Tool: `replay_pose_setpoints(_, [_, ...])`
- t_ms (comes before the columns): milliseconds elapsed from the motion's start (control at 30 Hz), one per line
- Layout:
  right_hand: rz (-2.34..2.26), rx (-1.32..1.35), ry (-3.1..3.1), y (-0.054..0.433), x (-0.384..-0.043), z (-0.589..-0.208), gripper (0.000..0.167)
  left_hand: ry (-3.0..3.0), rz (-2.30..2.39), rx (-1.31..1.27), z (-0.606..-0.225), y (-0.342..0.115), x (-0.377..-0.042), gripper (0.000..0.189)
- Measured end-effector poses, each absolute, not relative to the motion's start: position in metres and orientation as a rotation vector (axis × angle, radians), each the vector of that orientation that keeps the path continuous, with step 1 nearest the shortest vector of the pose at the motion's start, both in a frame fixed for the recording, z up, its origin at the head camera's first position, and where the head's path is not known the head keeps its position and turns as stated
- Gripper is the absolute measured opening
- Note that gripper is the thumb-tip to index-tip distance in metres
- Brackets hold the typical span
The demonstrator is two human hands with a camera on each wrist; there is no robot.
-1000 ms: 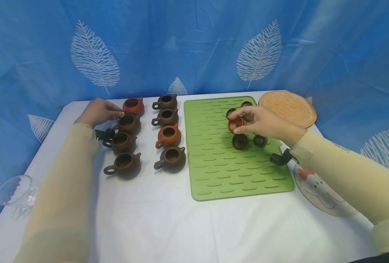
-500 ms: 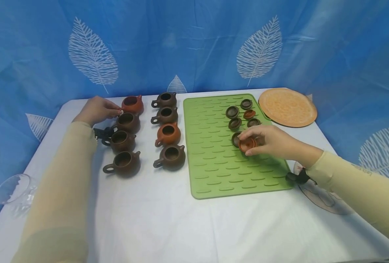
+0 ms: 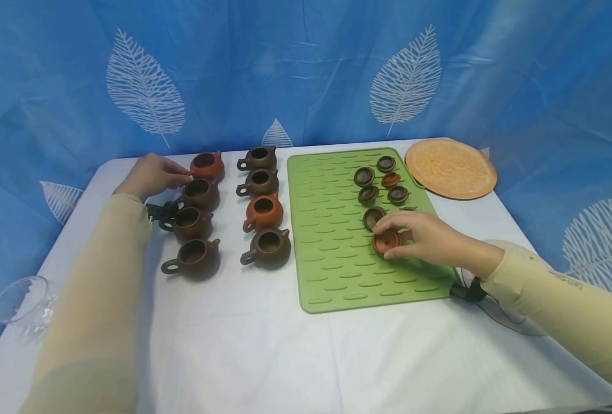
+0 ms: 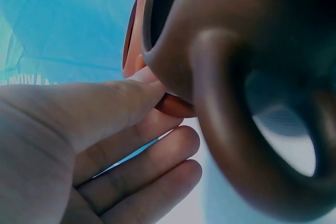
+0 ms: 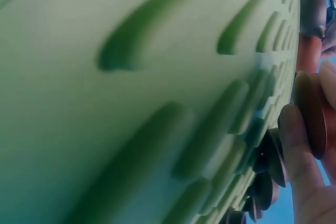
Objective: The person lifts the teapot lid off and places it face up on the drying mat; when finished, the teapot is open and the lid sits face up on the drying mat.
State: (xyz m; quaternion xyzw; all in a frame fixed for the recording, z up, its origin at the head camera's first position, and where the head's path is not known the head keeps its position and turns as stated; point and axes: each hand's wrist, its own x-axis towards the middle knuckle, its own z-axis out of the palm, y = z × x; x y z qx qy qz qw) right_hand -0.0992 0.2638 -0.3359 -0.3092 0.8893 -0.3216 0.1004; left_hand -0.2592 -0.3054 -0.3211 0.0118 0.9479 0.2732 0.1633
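Observation:
With thumb and fingers, my left hand (image 3: 150, 174) pinches the handle side of a red clay teapot (image 3: 214, 171) at the back of the left column. A brown teapot (image 3: 201, 195) stands just in front, its loop handle (image 4: 218, 114) large in the left wrist view. My right hand (image 3: 427, 240) holds a reddish-brown teapot lid (image 3: 386, 244) by its rim, low over the green mat (image 3: 332, 276). Beyond it on the mat lie several small lids, among them a dark one (image 3: 374, 218) right beside my fingertips and an orange-red one (image 3: 390, 180). Another lid is mostly hidden behind the right hand.
Several lidless teapots stand in two columns left of the mat, including an orange one (image 3: 264, 214). A round orange placemat (image 3: 453, 169) lies at the back right. A glass (image 3: 23, 305) is at the left edge. My right forearm partly covers a round patterned mat (image 3: 518, 319).
My right hand has brought the reddish-brown lid toward me from the far part of the mat, and it is now lower at the near end of the lids. The left hand stays at the red teapot.

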Motion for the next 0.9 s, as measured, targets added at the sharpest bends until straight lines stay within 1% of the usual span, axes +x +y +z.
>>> replay_pose_setpoints(500, [-0.784,-0.878,2.733,0.2627,-0.1008,-0.3414,0.047,2.713,0.791,0.047,-0.3238,-0.3069,-0.2612,0.051])
replay_pose_setpoints(900, [-0.761,-0.937,2.752,0.2625,-0.1009,-0.3394,0.047,2.716,0.786,0.053,-0.3256,-0.309,-0.2602,0.052])
